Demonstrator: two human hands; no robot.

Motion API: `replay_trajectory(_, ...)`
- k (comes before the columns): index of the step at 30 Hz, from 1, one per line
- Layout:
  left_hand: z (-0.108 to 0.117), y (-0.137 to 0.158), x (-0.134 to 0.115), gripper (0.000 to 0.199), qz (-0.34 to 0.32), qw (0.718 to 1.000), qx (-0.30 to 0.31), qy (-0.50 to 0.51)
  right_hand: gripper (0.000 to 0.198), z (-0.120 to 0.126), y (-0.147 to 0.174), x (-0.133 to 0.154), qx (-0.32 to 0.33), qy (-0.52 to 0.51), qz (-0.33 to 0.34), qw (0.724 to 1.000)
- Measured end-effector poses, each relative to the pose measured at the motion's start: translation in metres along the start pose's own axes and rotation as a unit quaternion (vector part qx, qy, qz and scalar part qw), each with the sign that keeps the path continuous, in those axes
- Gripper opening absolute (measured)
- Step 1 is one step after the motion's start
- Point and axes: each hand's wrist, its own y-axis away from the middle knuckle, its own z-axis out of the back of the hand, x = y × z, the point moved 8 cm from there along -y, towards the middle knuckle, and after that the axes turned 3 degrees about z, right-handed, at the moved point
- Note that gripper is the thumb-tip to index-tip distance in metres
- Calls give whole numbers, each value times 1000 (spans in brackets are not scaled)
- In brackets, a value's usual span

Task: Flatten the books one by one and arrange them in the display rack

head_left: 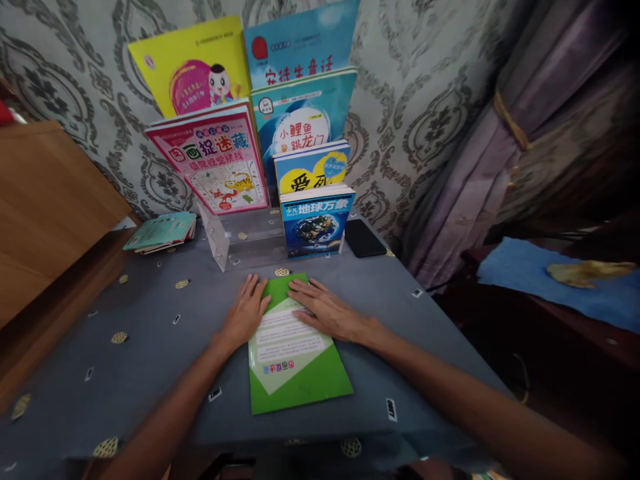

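Observation:
A green book [297,393] lies flat on the grey tablecloth in front of me, its printed text upside down. On its far left edge rests my left hand [247,312], fingers stretched out. My right hand [325,308] lies across the book's far right part with its fingers spread flat. Just beyond the book stands a clear acrylic rack [257,252] with books in tiers. A blue book with a globe [316,227] is at its front right, and a pink picture book [220,163] leans at the left.
Behind those stand a yellow book [200,67] and several blue ones. A small stack of thin books [163,232] lies at the table's back left, beside a wooden panel [50,207]. A black phone [365,239] lies right of the rack. A purple curtain [480,153] hangs at right.

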Motion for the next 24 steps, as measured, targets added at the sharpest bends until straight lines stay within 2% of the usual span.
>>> replay_trajectory(6,-5,-10,-27,47,-13,1000,16,-9,44,10,18,-17,-29,1,-11,1000)
replay_trajectory(13,-16,-27,-64,44,-38,999,-1,14,36,29,40,-39,-81,31,-49,995)
replay_trajectory(18,-22,-34,-87,45,-31,999,0,16,31,43,49,-50,-115,46,-62,990)
replay_trajectory(21,-25,-36,-92,45,-34,999,0,38,30,48,51,-53,-127,47,-64,989)
replay_trajectory(24,-17,-35,-87,40,-39,995,-14,87,30,50,50,-52,-122,54,-67,989)
